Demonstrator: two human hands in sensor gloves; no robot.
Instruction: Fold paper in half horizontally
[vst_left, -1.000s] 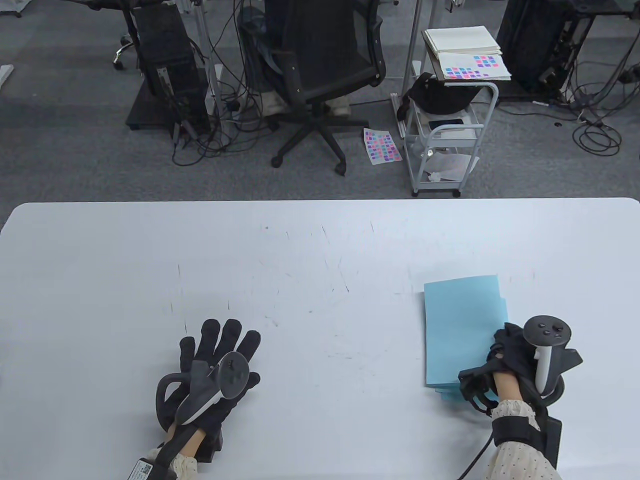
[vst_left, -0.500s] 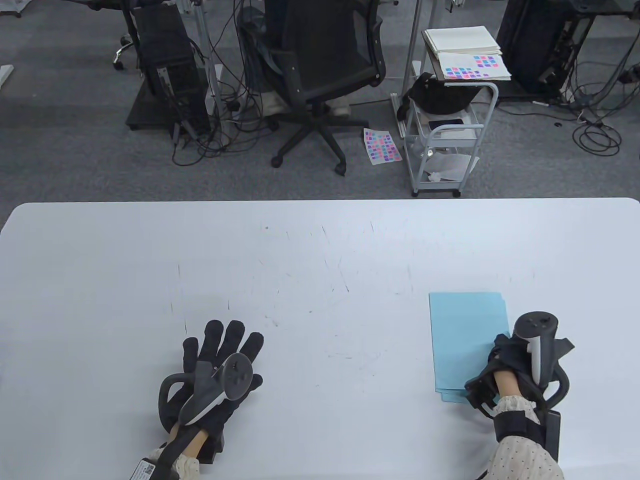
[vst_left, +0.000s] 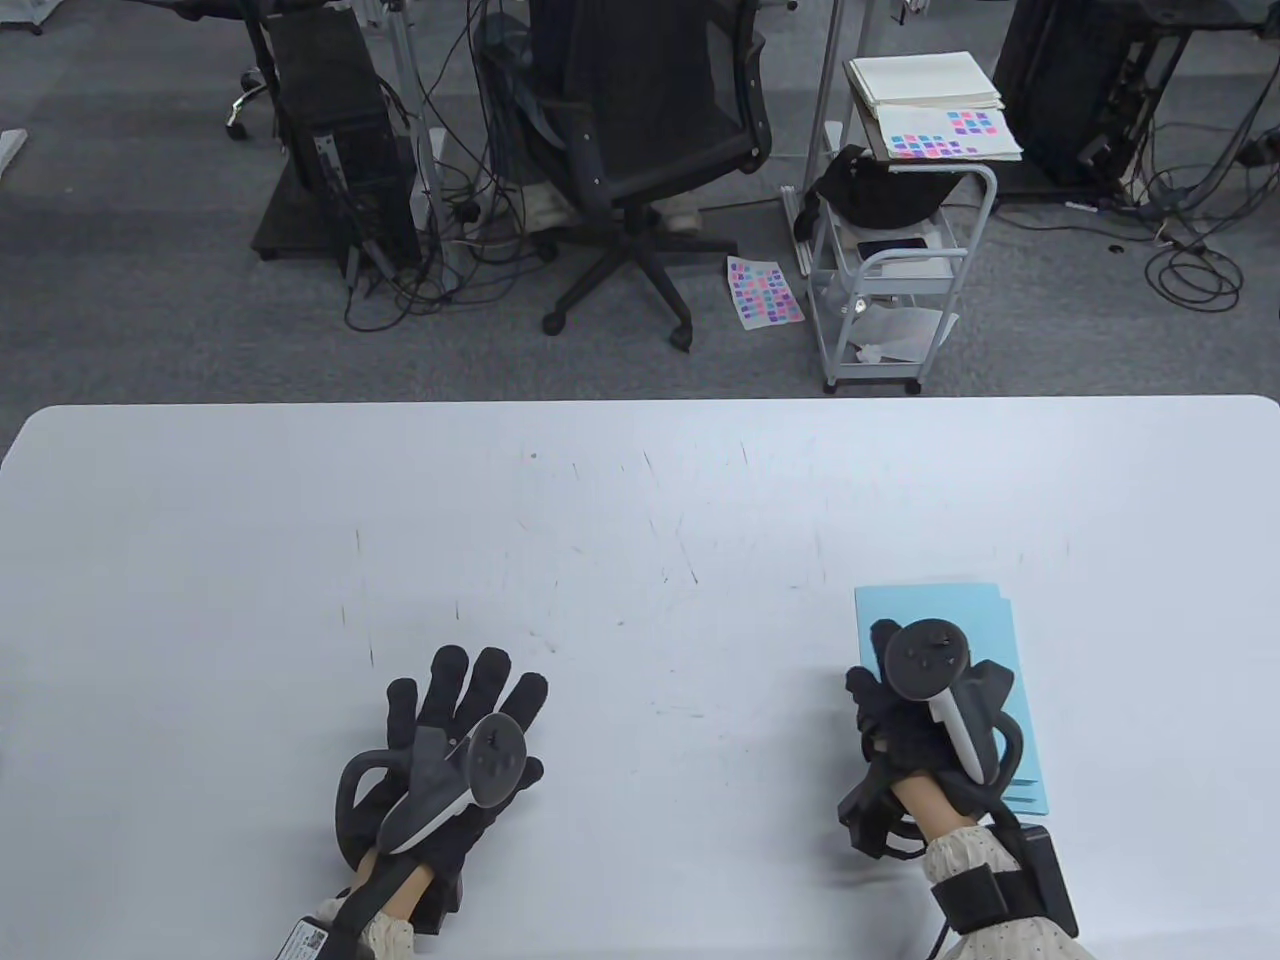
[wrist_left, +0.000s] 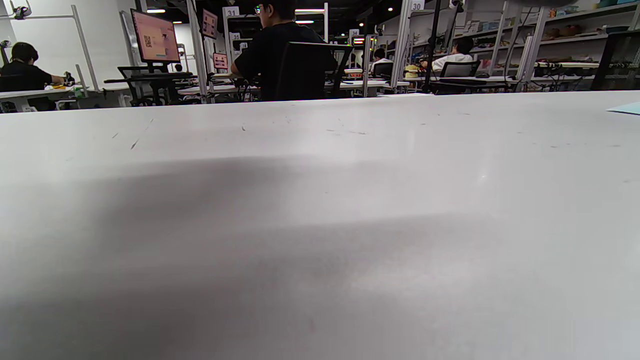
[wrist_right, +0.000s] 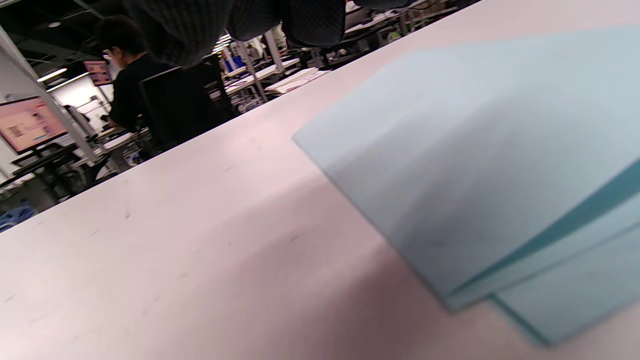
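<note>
On the white table (vst_left: 640, 480) the folded blue paper (vst_left: 975, 625) lies at the near right, where the right hand (vst_left: 915, 715), no longer pinching its right edge, rests over its left fold, apparently to flatten it, while the left hand (vst_left: 455, 735) lies spread flat, idle.

surface: white table (vst_left: 640, 480) with rounded far corners, carrying faint scratches mid-table | paper: folded light blue paper (vst_left: 960, 612) lying flat near the table's near right corner, layers slightly offset | left hand (vst_left: 455, 745) resting flat, fingers spread, by the near edge left of centre | right hand (vst_left: 915, 715) sitting on the paper
</note>
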